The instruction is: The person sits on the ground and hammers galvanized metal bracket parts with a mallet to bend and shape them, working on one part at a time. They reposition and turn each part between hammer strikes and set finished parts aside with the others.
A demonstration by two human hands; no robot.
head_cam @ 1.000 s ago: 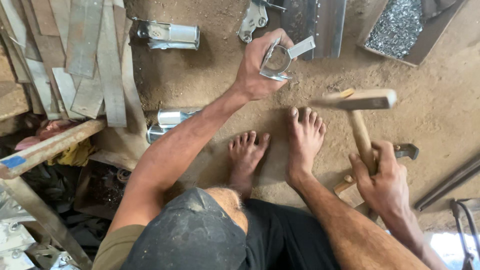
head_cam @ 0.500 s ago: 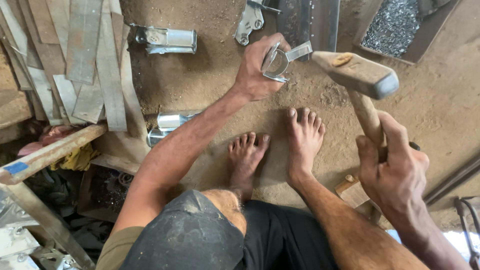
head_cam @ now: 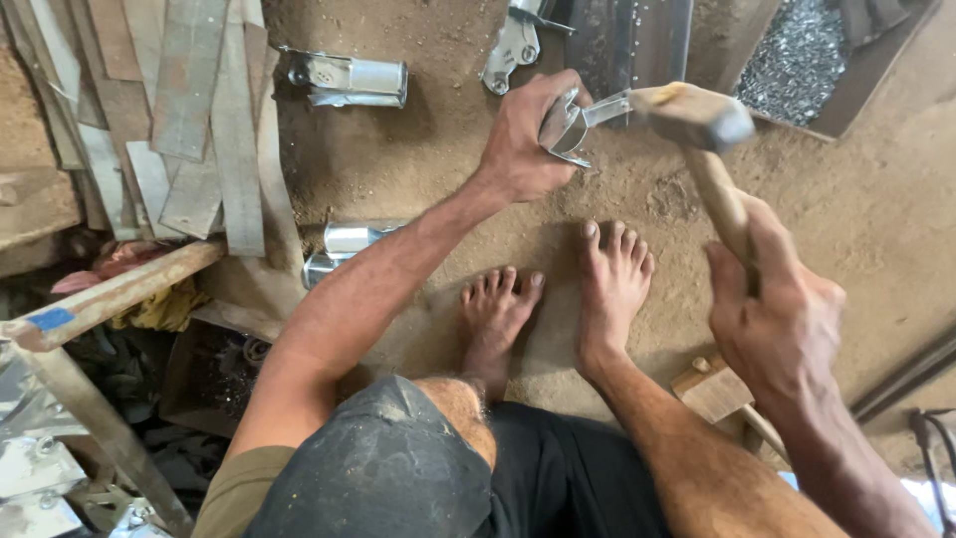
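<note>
At the upper left of the frame lies a heap of flat grey metal strips (head_cam: 189, 110), too overlapped to count, with one paint-marked wooden bar (head_cam: 110, 296) slanting below it. Right of them, on the sandy dirt floor (head_cam: 418, 169), are two shiny folded sheet-metal pieces: one (head_cam: 349, 80) near the top, one (head_cam: 344, 247) half hidden behind the left forearm. A third bent bracket (head_cam: 513, 45) is cut off by the top edge. The left hand (head_cam: 523, 139), in the upper middle, is curled tight around a small curved bright metal clip (head_cam: 566, 128), held on the floor; its shape is mostly covered by the fingers. Two bare feet (head_cam: 558, 299) rest below. The right hand (head_cam: 772, 319), at the right, is clenched on the wooden-handled hammer (head_cam: 697, 115), whose head sits just beside the clip. A tray of grey metal scraps (head_cam: 797, 55) fills the upper right, partly cropped.
</note>
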